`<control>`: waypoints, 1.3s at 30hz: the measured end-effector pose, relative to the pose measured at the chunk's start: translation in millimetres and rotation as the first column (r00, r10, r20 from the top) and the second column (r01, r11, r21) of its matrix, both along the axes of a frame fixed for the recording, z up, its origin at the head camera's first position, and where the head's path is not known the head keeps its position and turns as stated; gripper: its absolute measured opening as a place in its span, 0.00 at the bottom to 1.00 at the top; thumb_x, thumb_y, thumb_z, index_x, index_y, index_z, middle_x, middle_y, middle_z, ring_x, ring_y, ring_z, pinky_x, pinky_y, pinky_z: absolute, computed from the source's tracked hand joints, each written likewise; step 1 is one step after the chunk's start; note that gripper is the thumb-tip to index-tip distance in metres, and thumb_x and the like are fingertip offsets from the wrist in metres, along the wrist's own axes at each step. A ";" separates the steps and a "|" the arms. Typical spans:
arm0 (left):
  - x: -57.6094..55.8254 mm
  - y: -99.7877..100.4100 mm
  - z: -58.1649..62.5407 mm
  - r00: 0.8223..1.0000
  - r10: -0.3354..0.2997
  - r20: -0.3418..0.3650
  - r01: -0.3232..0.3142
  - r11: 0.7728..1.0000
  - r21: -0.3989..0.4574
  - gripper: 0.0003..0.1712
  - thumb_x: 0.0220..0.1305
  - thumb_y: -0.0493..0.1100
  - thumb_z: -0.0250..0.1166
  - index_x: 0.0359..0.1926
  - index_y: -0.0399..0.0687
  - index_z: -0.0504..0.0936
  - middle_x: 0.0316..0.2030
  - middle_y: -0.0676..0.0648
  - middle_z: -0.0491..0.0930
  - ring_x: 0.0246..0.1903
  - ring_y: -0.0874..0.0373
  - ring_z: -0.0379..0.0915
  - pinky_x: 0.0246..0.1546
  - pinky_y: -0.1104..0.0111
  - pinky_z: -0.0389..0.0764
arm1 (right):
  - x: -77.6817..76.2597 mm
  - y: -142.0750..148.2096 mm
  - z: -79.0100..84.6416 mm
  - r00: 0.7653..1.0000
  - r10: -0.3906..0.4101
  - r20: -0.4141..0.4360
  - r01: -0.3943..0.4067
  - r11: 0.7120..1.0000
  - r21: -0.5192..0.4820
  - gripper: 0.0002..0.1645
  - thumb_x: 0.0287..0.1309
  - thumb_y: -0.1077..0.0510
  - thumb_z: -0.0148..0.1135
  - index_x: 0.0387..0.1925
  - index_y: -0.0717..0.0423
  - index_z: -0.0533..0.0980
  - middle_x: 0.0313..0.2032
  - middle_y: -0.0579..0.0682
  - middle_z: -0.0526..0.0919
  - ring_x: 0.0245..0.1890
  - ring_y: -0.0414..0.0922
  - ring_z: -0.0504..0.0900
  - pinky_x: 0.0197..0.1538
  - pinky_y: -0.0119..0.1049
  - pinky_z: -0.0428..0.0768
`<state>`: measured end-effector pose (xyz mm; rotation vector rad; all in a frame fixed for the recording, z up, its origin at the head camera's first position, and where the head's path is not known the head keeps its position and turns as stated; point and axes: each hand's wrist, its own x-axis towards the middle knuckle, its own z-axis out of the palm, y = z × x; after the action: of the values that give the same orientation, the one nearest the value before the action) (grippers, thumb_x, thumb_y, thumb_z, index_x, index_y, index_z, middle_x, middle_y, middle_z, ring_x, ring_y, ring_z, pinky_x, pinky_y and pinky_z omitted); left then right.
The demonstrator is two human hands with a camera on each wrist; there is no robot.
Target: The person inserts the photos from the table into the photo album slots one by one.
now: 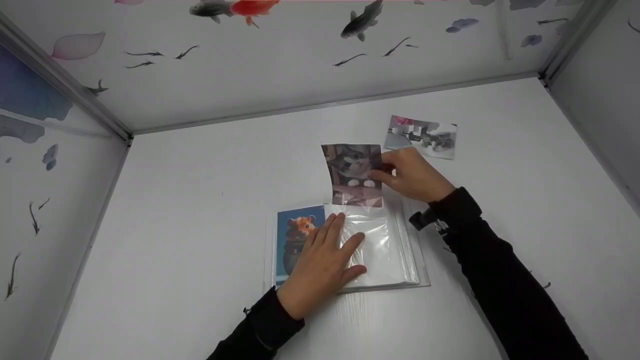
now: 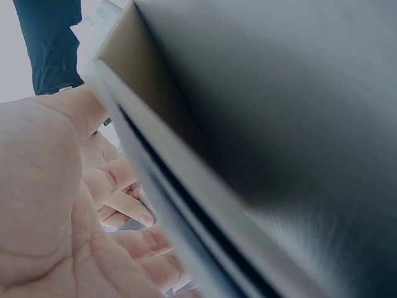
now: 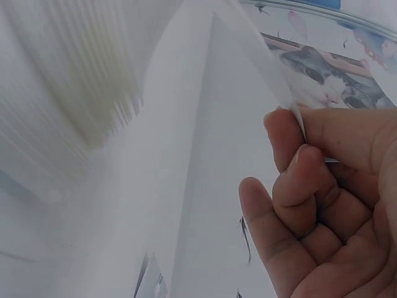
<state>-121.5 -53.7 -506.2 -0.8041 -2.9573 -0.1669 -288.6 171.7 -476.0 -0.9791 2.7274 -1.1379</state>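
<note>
A photo album (image 1: 387, 260) with clear sleeves lies open on the white table. Its left page shows a picture of an orange-and-white animal (image 1: 300, 226) on blue. My left hand (image 1: 322, 257) rests across the inner fold, fingers spread over both pages. My right hand (image 1: 415, 175) pinches the right edge of a cat photo (image 1: 351, 172) between thumb and fingers. The photo is upright, its bottom edge overlapping the top of the clear right-hand sleeve. In the right wrist view, the cat photo (image 3: 335, 81) bends slightly where the fingers grip it. Album edges (image 2: 180, 167) fill the left wrist view beside the palm.
A second photo (image 1: 422, 137), mostly grey with a pink patch, lies behind the right hand on the table (image 1: 200, 200). Low walls (image 1: 290, 80) printed with fish and petals enclose the back and both sides.
</note>
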 end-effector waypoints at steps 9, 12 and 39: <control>0.0 -1.2 0.2 1.000 -0.008 0.007 0.008 1.000 -0.009 0.33 0.68 0.67 0.58 0.68 0.60 0.70 0.74 0.36 0.59 0.74 0.42 0.57 0.65 0.44 0.71 | -2.3 -0.1 -5.2 0.998 0.009 0.061 -0.009 1.000 -0.004 0.10 0.65 0.54 0.66 0.30 0.55 0.83 0.23 0.48 0.83 0.22 0.40 0.72 0.28 0.30 0.71; 0.3 -1.4 0.2 1.000 -0.005 0.026 0.006 1.000 -0.016 0.33 0.69 0.66 0.57 0.69 0.60 0.70 0.75 0.36 0.57 0.75 0.42 0.56 0.66 0.44 0.69 | -4.2 -0.7 -10.0 0.995 -0.038 0.088 0.041 0.998 -0.037 0.13 0.66 0.52 0.64 0.28 0.54 0.80 0.21 0.48 0.79 0.20 0.40 0.70 0.27 0.30 0.68; -1.1 -1.8 -0.6 0.999 -0.023 0.027 0.023 1.000 0.002 0.33 0.69 0.66 0.58 0.69 0.60 0.70 0.76 0.36 0.57 0.76 0.43 0.54 0.68 0.45 0.68 | -7.9 -2.4 -23.7 0.990 -0.091 0.108 0.098 0.993 -0.064 0.20 0.67 0.47 0.63 0.23 0.55 0.77 0.19 0.48 0.76 0.20 0.40 0.67 0.29 0.32 0.66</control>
<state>-122.7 -55.5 -506.7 -0.8424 -2.9739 -0.1829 -296.5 169.3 -499.7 -0.7802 2.6937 -1.2675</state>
